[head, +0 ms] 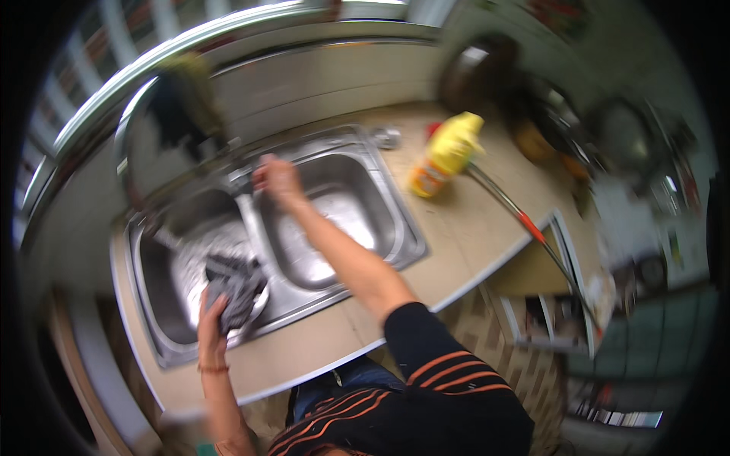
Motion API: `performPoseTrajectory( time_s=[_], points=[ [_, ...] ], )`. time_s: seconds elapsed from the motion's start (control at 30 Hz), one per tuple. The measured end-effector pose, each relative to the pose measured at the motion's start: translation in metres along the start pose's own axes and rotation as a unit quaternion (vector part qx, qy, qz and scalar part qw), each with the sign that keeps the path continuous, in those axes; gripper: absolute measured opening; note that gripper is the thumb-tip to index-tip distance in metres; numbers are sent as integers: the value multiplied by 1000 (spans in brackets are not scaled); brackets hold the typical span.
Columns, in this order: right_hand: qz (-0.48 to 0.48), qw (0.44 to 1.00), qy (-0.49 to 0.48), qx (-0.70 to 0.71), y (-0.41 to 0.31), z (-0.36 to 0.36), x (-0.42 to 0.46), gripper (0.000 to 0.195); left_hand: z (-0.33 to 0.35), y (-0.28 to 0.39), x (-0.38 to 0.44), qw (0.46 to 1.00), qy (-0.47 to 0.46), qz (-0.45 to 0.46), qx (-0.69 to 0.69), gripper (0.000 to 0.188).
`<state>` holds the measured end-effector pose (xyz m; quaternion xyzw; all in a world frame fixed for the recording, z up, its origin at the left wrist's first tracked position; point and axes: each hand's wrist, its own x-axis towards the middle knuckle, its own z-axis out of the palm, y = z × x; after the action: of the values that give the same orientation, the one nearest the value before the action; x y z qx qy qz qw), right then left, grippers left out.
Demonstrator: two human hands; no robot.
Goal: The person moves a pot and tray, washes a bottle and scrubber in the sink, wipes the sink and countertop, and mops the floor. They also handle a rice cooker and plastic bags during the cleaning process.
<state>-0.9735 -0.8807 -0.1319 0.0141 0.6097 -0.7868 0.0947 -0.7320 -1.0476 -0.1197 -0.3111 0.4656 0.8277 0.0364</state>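
In the left basin (159, 290) of a stainless steel double sink, my left hand (215, 322) holds a bunched grey cloth (236, 293). Its fingers press on the cloth's near side, beside the divider. A white rim, perhaps of a bowl, shows under the cloth (261, 302). My right hand (278, 179) is stretched over the back of the divider, next to the faucet base (238, 174). Blur hides whether its curled fingers touch the faucet. What looks like running water (170, 239) falls into the left basin. The right basin (365, 205) has a wet, shiny bottom.
A yellow bottle (445, 157) stands on the counter (456, 228) right of the sink. Behind it, a long pole (533, 228) with a red section reaches past the counter edge. Dark cloths (182, 114) hang at the back left. Pans (547, 119) line the far right.
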Motion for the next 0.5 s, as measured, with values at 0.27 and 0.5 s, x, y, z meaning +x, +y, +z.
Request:
performPoseTrajectory(
  time_s=[0.27,0.5],
  points=[
    [202,922,-264,199,43,50,-169,81,32,14,-1,989,20,145,-23,40],
    [310,876,-178,323,62,84,-189,29,-56,12,27,848,-291,261,358,69]
  ],
)
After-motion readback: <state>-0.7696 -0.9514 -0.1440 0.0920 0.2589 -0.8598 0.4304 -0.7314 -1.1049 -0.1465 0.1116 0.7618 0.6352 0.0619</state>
